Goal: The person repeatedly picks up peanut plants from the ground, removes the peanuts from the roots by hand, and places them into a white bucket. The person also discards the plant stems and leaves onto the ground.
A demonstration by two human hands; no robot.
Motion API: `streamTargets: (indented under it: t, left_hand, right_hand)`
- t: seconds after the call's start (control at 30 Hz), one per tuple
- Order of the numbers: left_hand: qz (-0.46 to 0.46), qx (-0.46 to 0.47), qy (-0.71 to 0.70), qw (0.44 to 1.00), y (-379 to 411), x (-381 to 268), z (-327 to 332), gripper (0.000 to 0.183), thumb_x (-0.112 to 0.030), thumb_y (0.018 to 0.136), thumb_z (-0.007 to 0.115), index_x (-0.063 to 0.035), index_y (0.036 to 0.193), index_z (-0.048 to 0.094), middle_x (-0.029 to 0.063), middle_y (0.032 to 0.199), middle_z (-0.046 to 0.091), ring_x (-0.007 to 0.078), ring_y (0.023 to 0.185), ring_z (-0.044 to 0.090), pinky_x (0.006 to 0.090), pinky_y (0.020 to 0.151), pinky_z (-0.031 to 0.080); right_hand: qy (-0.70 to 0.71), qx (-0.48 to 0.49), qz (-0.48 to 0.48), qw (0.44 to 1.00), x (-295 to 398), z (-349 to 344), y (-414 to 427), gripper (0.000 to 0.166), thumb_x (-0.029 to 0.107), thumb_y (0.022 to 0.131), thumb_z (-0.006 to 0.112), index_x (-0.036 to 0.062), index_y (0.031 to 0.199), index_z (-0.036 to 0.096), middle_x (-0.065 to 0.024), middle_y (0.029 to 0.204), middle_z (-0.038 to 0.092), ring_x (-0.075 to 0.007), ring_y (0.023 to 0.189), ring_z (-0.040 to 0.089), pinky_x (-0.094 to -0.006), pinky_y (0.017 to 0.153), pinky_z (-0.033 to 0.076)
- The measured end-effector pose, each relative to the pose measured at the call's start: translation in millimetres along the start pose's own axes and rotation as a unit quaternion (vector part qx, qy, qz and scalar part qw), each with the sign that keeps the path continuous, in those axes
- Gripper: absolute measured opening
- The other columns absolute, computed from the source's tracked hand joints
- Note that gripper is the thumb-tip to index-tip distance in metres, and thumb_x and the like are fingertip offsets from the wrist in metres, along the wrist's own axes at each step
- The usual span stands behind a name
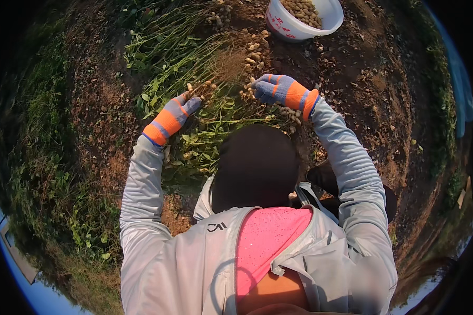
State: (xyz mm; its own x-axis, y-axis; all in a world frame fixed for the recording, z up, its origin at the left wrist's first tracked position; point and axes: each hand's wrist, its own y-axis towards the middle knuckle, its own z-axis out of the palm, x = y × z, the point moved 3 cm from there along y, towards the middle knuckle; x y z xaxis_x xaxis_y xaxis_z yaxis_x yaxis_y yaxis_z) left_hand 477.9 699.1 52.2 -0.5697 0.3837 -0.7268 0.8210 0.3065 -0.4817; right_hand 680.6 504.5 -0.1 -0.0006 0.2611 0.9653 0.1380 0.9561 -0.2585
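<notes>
My left hand (173, 118), in a grey and orange knit glove, grips a small bunch of peanut roots with pods (205, 89) at its fingertips. To the right, my right hand (280, 91), in a matching glove, has its fingers curled at the edge of a row of peanut pods (254, 55); whether it pinches a pod is hidden. Pulled peanut plants (177, 51) lie beneath and beyond my hands, their green stems pointing left and their pods on the right. More pods (289, 116) show just below my right hand.
A white plastic tub (271, 15) with red writing holds loose peanuts (303, 12) beyond my right hand. Dry soil with leaf litter (362, 86) lies to the right. Green plants (43, 138) grow along the left. My dark-clad knee (256, 169) rises near the plants.
</notes>
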Motion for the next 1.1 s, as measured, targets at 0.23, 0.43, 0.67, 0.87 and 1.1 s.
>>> streamTargets:
  t: [0.23, 0.43, 0.67, 0.87, 1.1]
  left_hand:
    - [-0.438, -0.152, 0.605, 0.647, -125.6, 58.4, -132.0, 0.069, -0.048, 0.071, 0.063, -0.0137, 0.125, 0.041, 0.0156, 0.128, 0.04, 0.0333, 0.116, 0.038, 0.0467, 0.093, 0.032]
    - [0.068, -0.325, 0.372, 0.867, -23.8, 40.1, -60.5, 0.044, -0.028, 0.074, 0.064, -0.0031, 0.109, 0.051, 0.0171, 0.102, 0.054, 0.0338, 0.092, 0.052, 0.0378, 0.08, 0.042]
    - [0.039, 0.115, 0.415, 0.902, 21.5, 51.3, 159.7, 0.06, -0.049, 0.08, 0.042, -0.0256, 0.133, 0.028, 0.0113, 0.141, 0.016, 0.0326, 0.129, 0.017, 0.057, 0.099, 0.013]
    - [-0.036, -0.054, 0.47, 0.88, 18.1, 115.7, 177.5, 0.059, -0.05, 0.079, 0.042, -0.033, 0.133, 0.026, 0.0153, 0.143, 0.007, 0.035, 0.13, 0.015, 0.0617, 0.091, 0.022]
    - [-0.103, -0.068, 0.377, 0.918, 54.4, 86.2, 120.3, 0.07, -0.005, 0.066, 0.062, -0.0305, 0.126, 0.036, 0.0176, 0.112, 0.049, 0.0329, 0.097, 0.053, 0.039, 0.076, 0.046]
  right_hand:
    - [-0.058, -0.11, 0.279, 0.952, -71.9, -30.9, -63.6, 0.036, 0.033, 0.082, 0.051, 0.0024, 0.099, 0.058, -0.0046, 0.077, 0.06, -0.0135, 0.067, 0.054, -0.0262, 0.061, 0.044]
    - [0.064, -0.131, 0.256, 0.956, -131.4, -13.3, -75.0, 0.033, 0.033, 0.082, 0.05, 0.0023, 0.088, 0.06, -0.0042, 0.07, 0.059, -0.0142, 0.059, 0.054, -0.0272, 0.058, 0.044]
    - [-0.211, 0.185, 0.312, 0.908, -157.3, 71.3, -127.3, 0.044, 0.046, 0.082, 0.047, 0.0079, 0.099, 0.062, -0.0078, 0.091, 0.063, -0.0222, 0.085, 0.059, -0.0354, 0.072, 0.045]
    - [0.229, -0.242, 0.504, 0.797, -150.1, 87.8, -94.2, 0.07, 0.06, 0.078, 0.044, -0.0004, 0.113, 0.051, -0.0145, 0.108, 0.056, -0.0232, 0.095, 0.052, -0.0333, 0.08, 0.041]
    - [0.118, -0.234, 0.428, 0.865, -187.4, 60.1, -5.1, 0.073, 0.063, 0.079, 0.037, 0.0049, 0.122, 0.045, -0.0194, 0.119, 0.047, -0.0307, 0.104, 0.048, -0.0395, 0.083, 0.041]
